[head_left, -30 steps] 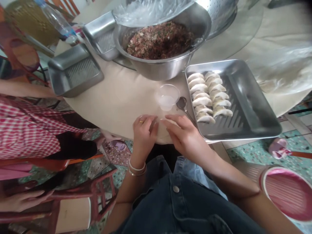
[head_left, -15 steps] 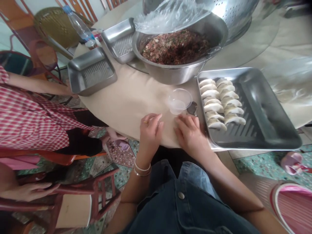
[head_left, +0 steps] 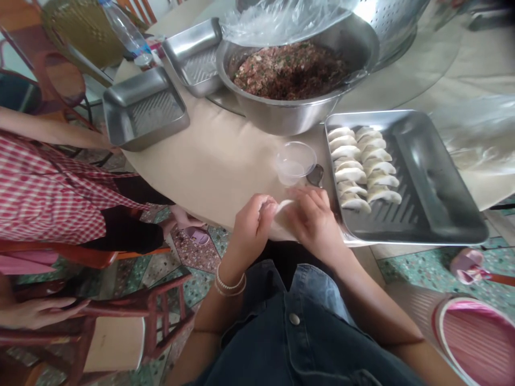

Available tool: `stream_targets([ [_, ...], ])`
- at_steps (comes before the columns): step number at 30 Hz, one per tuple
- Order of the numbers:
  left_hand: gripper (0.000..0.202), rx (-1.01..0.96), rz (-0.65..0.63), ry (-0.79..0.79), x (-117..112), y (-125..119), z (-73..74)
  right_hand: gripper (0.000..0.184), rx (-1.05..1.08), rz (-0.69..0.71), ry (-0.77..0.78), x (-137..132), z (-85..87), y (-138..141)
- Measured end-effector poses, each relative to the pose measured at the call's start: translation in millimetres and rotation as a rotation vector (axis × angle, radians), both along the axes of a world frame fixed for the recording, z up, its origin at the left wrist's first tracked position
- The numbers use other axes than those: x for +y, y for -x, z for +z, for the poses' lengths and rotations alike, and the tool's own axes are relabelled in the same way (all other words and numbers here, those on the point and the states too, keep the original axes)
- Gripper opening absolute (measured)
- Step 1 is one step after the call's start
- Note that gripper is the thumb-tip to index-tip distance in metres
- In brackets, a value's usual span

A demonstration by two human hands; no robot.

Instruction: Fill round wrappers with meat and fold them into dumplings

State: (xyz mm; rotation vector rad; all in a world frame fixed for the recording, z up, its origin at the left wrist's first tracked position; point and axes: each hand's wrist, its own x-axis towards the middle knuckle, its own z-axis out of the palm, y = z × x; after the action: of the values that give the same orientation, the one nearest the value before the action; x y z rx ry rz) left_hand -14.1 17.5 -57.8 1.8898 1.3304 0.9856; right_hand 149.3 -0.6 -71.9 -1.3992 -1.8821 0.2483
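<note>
My left hand and my right hand meet at the table's near edge, both pinching a pale dumpling wrapper lifted between them. Just beyond stands a small clear plastic cup with a little water, and a metal spoon lies beside it. To the right a steel tray carries two rows of folded dumplings. A big steel bowl of minced meat filling sits behind the cup.
Two empty steel trays lie at the left back, near a water bottle. A person in a red checked shirt sits at the left. A colander stands behind the bowl. A pink bin is on the floor.
Both hands were flat on the table feeling for the wrapper. They have now drawn together and lifted it off the table.
</note>
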Motion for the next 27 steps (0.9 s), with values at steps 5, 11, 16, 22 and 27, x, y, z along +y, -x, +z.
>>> stream_targets([
  [5, 0.024, -0.194, 0.033, 0.084, -6, 3, 4.3, 0.012, 0.376, 0.073, 0.081, -10, 10.2, 2],
  [11, 0.019, -0.348, -0.002, 0.183, -12, 2, 10.4, 0.016, 0.604, 0.123, 0.192, -20, 16.6, 1],
  [16, 0.02, -0.562, 0.055, 0.254, -18, 4, 15.0, 0.02, 0.806, 0.176, 0.326, -29, 33.9, 0],
  [22, 0.073, -0.883, -0.102, 0.493, -10, -28, 2.9, 0.02, 0.927, 0.327, 0.447, -26, 66.6, -3],
  [27, 0.056, -1.376, -0.352, 0.961, -20, -46, 9.6, 0.03, 0.746, 0.227, 0.365, -21, 76.7, -24],
])
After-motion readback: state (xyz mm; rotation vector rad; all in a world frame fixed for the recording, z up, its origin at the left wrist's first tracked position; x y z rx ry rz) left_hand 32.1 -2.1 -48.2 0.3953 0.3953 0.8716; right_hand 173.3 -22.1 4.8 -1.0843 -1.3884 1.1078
